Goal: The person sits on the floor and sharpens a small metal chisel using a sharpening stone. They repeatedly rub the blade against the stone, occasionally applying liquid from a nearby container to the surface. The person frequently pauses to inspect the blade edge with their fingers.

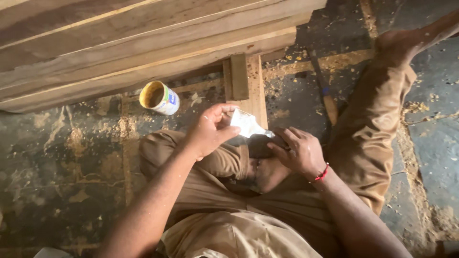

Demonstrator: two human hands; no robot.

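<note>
The person sits on the floor (62, 162) with legs in brown trousers, and both hands meet over the lap around a small white squeeze pouch (247, 124). The left hand (210, 131) pinches the flat, wide end of the pouch between thumb and curled fingers. The right hand (299, 150), with a red thread bracelet (322, 173) at its wrist, has its fingers bent and closed at the pouch's narrow nozzle end, just right of the pouch; whether it grips the tip or a small cap there cannot be told. Up and to the left of the pouch, near it on the floor, a small round tin (159, 97) lies tilted on its side, its open mouth yellow-stained inside and its wall wrapped in a white label with blue and yellow patches. Directly above the pouch a short wooden block (240, 76) rests on a flat board, reaching under a stack of long wooden planks (119, 43) that crosses the top of the view. To the right of the pouch, past the right hand, a chisel with a wooden handle (325, 91) lies on the floor amid sawdust. A bare foot (399, 43) rests far up and right of the pouch.
</note>
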